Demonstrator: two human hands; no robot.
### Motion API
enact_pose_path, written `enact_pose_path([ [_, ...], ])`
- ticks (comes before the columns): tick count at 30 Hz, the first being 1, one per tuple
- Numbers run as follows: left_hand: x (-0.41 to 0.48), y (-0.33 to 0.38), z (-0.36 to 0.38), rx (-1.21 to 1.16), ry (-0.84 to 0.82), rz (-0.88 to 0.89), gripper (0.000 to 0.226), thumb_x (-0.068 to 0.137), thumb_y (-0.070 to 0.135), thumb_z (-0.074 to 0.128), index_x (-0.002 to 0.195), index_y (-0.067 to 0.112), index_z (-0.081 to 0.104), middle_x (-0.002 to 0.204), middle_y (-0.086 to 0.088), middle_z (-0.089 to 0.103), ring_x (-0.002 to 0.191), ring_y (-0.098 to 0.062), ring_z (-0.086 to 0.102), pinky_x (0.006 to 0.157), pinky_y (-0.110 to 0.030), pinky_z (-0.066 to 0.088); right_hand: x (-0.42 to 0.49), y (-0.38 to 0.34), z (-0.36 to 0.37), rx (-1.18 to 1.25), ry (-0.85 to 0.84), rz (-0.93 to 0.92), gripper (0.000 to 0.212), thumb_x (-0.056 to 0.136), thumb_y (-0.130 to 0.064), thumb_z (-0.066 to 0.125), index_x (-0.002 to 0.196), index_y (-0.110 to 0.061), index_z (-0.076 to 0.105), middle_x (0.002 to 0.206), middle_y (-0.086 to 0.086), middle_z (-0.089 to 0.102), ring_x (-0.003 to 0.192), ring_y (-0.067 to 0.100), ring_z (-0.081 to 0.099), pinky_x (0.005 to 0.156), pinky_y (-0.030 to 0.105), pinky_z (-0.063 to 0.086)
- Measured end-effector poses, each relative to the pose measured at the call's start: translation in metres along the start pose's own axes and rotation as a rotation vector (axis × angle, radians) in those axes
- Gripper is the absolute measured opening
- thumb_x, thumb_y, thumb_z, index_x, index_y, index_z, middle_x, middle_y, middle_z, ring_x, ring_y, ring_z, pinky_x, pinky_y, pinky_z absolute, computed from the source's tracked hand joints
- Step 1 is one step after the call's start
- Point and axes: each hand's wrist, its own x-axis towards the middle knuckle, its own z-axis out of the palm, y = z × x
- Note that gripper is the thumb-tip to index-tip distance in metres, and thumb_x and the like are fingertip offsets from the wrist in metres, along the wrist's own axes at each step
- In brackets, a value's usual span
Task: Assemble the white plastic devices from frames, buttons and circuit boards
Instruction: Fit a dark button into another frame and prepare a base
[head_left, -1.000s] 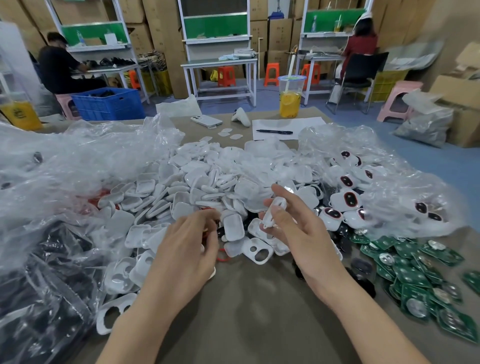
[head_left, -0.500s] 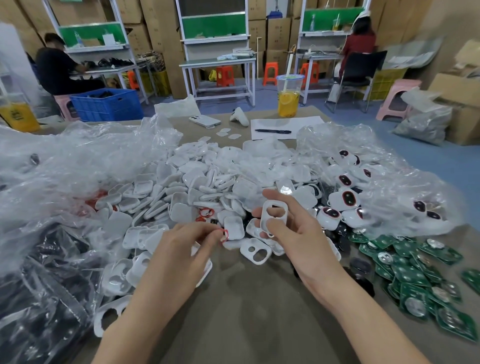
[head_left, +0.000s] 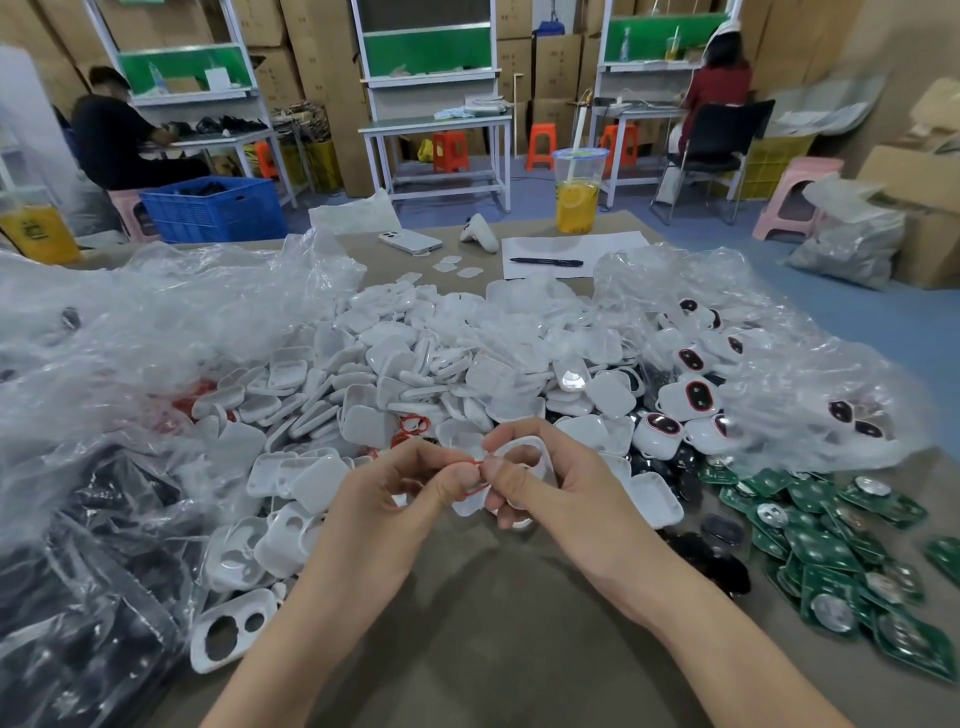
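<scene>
Small factory assembly floor. Walled at the back with stacked cartons (head_left: 311, 52), lined with steel workbenches (head_left: 436, 124), workers (head_left: 119, 140) seated, plastic stools (head_left: 452, 150) between. Bulk parts heaped on the table (head_left: 467, 649): white shells (head_left: 415, 364) mid-table, green boards (head_left: 831, 545) at its right edge, plastic bags (head_left: 130, 338) along the left.

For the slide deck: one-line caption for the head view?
Right hand holds a white frame, left hand pinches a red ring beside it, amid white shells and green circuit boards.
</scene>
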Motion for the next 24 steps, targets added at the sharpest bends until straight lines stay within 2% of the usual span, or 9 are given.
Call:
enact_pose_path([
  [2,0.0002,0.0003,0.0007,-0.025,-0.003,-0.016,0.008,0.084,0.034,0.071,0.086,0.031,0.078,0.090,0.012,0.077,0.083,0.000,0.066,0.076,-0.008,0.044,0.0005,-0.0010,-0.0005,0.009,0.018,0.005,0.007,0.089,-0.030,0.070,0.095,-0.030,0.070,0.078,0.001,0.070,0.071,0.015,0.069,0.071,0.021,0.054],
  [3,-0.0002,0.0007,0.0010,-0.033,-0.017,-0.020,0.010,0.085,0.033,0.070,0.091,0.031,0.078,0.091,0.013,0.077,0.084,0.001,0.066,0.076,-0.008,0.044,0.0011,-0.0009,-0.0010,0.019,0.032,0.006,0.008,0.087,-0.030,0.070,0.095,-0.030,0.071,0.078,0.002,0.071,0.073,0.016,0.070,0.073,0.027,0.056],
  [5,-0.0018,0.0010,0.0015,-0.040,-0.044,-0.018,0.019,0.082,0.036,0.069,0.099,0.032,0.076,0.093,0.014,0.076,0.085,0.001,0.067,0.078,-0.008,0.045,0.0021,-0.0004,-0.0015,0.038,0.058,0.012,0.010,0.085,-0.030,0.071,0.095,-0.030,0.071,0.079,0.003,0.073,0.074,0.017,0.072,0.084,0.048,0.059],
  [7,-0.0024,0.0002,0.0020,-0.049,-0.054,-0.017,0.023,0.080,0.037,0.069,0.102,0.035,0.076,0.093,0.011,0.075,0.085,-0.003,0.067,0.079,-0.011,0.047,0.0025,-0.0002,-0.0019,0.059,0.074,0.018,0.011,0.085,-0.029,0.072,0.095,-0.030,0.071,0.079,0.003,0.073,0.074,0.018,0.072,0.092,0.057,0.051],
  [12,-0.0011,-0.0014,0.0028,-0.034,-0.032,0.016,0.023,0.080,0.036,0.070,0.100,0.045,0.072,0.092,0.007,0.073,0.081,-0.004,0.065,0.077,-0.011,0.048,0.0029,0.0010,-0.0039,0.050,0.065,0.032,0.014,0.083,-0.034,0.073,0.096,-0.032,0.071,0.081,0.002,0.074,0.075,0.019,0.073,0.085,0.046,0.051],
  [17,-0.0023,-0.0024,0.0036,-0.039,-0.037,0.023,0.022,0.080,0.038,0.071,0.100,0.046,0.071,0.093,0.007,0.073,0.084,-0.006,0.066,0.079,-0.013,0.048,0.0031,0.0027,-0.0054,0.065,0.048,0.019,0.024,0.078,-0.041,0.075,0.100,-0.031,0.071,0.082,0.003,0.073,0.078,0.019,0.073,0.090,0.052,0.052],
  [21,-0.0029,-0.0028,0.0046,-0.012,-0.015,0.030,0.022,0.083,0.033,0.072,0.100,0.047,0.071,0.092,0.008,0.073,0.084,-0.005,0.066,0.077,-0.010,0.047,0.0045,0.0059,-0.0065,0.087,0.048,0.021,0.028,0.077,-0.042,0.077,0.102,-0.029,0.071,0.084,0.004,0.073,0.079,0.020,0.072,0.096,0.065,0.046],
  [24,-0.0037,-0.0015,0.0051,-0.023,-0.003,0.044,0.022,0.081,0.036,0.072,0.100,0.047,0.070,0.092,0.008,0.072,0.084,-0.006,0.066,0.078,-0.010,0.047,0.0052,0.0072,-0.0064,0.082,0.056,0.018,0.029,0.076,-0.043,0.078,0.101,-0.030,0.072,0.084,0.003,0.073,0.080,0.020,0.073,0.097,0.068,0.045],
])
